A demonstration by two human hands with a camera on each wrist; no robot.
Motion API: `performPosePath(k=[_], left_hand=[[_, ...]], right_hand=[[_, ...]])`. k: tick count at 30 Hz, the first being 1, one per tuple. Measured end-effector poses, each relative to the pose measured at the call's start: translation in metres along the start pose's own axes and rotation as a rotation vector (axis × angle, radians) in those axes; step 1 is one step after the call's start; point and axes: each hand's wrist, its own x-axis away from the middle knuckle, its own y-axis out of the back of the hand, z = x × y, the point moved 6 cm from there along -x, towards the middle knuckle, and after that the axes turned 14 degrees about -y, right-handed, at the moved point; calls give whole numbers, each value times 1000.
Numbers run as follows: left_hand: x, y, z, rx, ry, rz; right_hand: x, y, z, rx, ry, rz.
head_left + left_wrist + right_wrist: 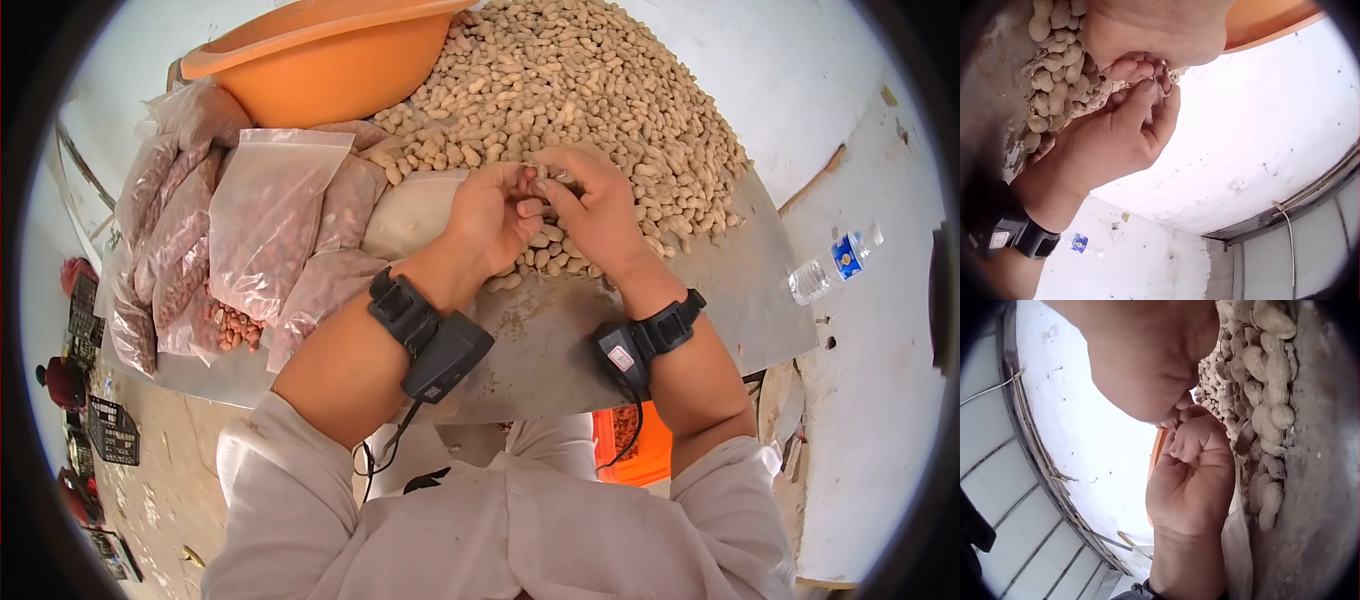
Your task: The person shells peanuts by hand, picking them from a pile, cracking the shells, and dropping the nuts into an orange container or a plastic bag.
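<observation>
Both hands meet at the near edge of a heap of unshelled peanuts (590, 80). My left hand (485, 220) has its fingers curled in and holds a peanut (541, 171) at its fingertips, together with the right. From the other side my right hand (597, 205) pinches the same peanut between thumb and fingers. Bits of pale shell (1162, 92) show at the fingertips in the left wrist view. In the right wrist view the left hand's curled fingers (1188, 440) face the camera, and the peanut is hidden behind the hands.
Several clear bags of reddish shelled peanuts (265, 215) lie at the left of the metal table (700, 340). Some loose kernels (238, 328) sit among them. An orange basin (330, 70) stands at the back left. A water bottle (835, 265) is at the right.
</observation>
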Motion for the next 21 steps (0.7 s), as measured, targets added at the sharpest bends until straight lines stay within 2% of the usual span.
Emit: performPosePath(k=[1, 4, 7, 10, 13, 14, 17, 20, 21], left_hand=[[-1, 2, 0, -1, 6, -14], [-4, 7, 2, -18, 22, -67], [-4, 6, -3, -70, -33, -115], [-2, 6, -16, -103, -162, -120], [-2, 6, -26, -161, -256, -156], [-1, 5, -28, -166, -274, -151], [-5, 8, -31, -162, -298, -123], [-5, 8, -35, -158, -324, -118], [-5, 7, -36, -159, -340, -111]], right_hand=[[2, 1, 9, 146, 110, -30], [2, 1, 17, 222, 189, -32], [2, 3, -16, -429, -555, 95], [-2, 3, -40, -1505, -705, 18], [-4, 6, -50, -1510, -699, -70], [-4, 8, -59, -1423, -752, -120], [-7, 13, -55, -983, -735, 244], [-8, 22, -24, -115, -428, 258], [-6, 19, -20, -80, -374, 249]])
